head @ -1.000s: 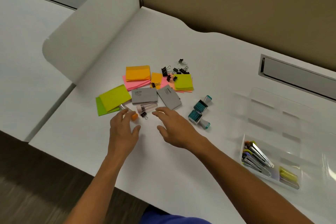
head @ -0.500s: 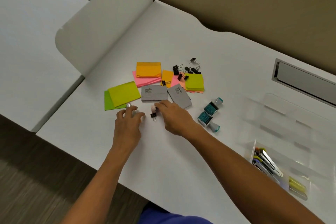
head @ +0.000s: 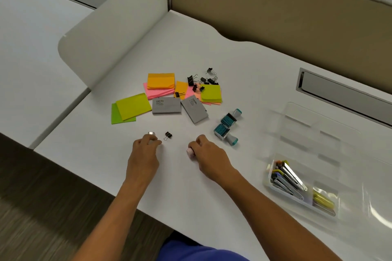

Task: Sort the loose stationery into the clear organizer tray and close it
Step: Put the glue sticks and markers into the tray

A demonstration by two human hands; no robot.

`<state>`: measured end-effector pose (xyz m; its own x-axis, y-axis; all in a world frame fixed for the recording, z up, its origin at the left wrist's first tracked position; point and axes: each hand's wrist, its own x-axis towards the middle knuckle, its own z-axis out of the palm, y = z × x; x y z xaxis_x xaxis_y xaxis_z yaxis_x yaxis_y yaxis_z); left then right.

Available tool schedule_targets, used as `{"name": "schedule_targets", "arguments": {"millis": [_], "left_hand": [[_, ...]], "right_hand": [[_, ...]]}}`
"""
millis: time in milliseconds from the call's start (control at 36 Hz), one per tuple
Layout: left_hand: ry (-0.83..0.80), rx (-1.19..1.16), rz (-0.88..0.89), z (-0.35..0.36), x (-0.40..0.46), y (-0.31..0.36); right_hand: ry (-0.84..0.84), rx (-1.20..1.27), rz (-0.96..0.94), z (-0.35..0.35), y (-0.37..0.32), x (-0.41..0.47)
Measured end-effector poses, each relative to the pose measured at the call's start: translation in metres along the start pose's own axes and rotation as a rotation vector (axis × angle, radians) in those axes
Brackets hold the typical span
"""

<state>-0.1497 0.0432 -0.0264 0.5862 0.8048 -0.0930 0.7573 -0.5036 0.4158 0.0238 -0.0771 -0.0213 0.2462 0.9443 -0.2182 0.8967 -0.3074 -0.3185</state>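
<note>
Both hands had pulled back from the pile since 0.5 s before. Left hand (head: 142,154) curled around a silver-capped tube (head: 151,133); right hand (head: 209,154) gripped a pink tube (head: 190,151). 1 binder clip (head: 168,135) lay between them. Clear organizer tray (head: 318,133) waited open at right, so carrying probably came next.

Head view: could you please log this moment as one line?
left hand: grips silver-capped item | right hand: grips pink item | organizer tray: open

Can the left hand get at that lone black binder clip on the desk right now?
Probably not yet: the binder clip lies unobstructed just right of the left hand, but its fingers already grip a small silver-capped item.
</note>
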Motion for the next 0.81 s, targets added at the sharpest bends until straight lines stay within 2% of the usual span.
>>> {"name": "schedule_targets", "arguments": {"millis": [139, 306, 500, 722, 806], "left_hand": [[0.031, -0.068, 0.002, 0.006, -0.026, 0.023], [0.077, -0.225, 0.011, 0.019, -0.050, 0.066], [-0.015, -0.338, 0.005, 0.037, -0.067, 0.115], [-0.152, -0.368, 0.198, 0.053, -0.078, 0.181], [-0.182, -0.379, 0.329, 0.061, -0.083, 0.211]], "right_hand": [[-0.062, -0.021, 0.004, 0.003, 0.013, -0.032], [-0.119, 0.064, 0.001, -0.003, 0.029, -0.073], [0.008, 0.154, 0.093, -0.019, 0.042, -0.125], [0.179, 0.308, 0.262, -0.039, 0.076, -0.194], [0.255, 0.410, 0.355, -0.046, 0.095, -0.219]]}}
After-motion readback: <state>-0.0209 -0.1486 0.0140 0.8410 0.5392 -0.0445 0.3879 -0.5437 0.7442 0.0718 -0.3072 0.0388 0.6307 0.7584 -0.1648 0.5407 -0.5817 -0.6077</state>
